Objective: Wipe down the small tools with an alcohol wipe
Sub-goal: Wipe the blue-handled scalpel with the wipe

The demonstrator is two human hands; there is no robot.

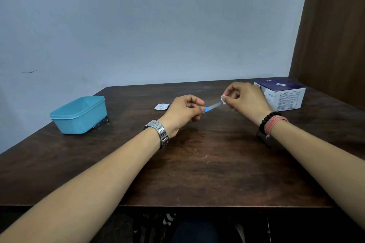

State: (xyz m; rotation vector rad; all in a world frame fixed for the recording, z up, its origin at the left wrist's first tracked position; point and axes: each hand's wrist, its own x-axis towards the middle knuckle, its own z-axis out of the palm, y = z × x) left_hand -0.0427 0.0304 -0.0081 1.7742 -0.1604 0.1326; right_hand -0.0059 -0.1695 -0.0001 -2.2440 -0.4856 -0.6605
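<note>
Head view, looking down along two bare forearms over a dark wooden worktop (197, 163). At centre frame the left hand (182, 111) pinches the blue handle end of a slim metal tool (214, 106), held above the worktop and slanting up to the right. The right hand (246, 97) pinches a small white alcohol wipe (223, 99) around the tool's far tip.

At left sits a light blue plastic tub (79, 114), with a metal tool (101, 122) lying against its base, partly hidden. A torn wipe sachet (162, 106) lies behind the left hand. A dark blue and white box (284, 96) stands at right.

Risks, as a judgement: the wipe is at the very tip and could slide off, leaving the right fingers bare against a possibly sharp point. The left grip is narrow, so a firm pull could tug the tool loose and drop it. The handle under the fingers may go unwiped.
</note>
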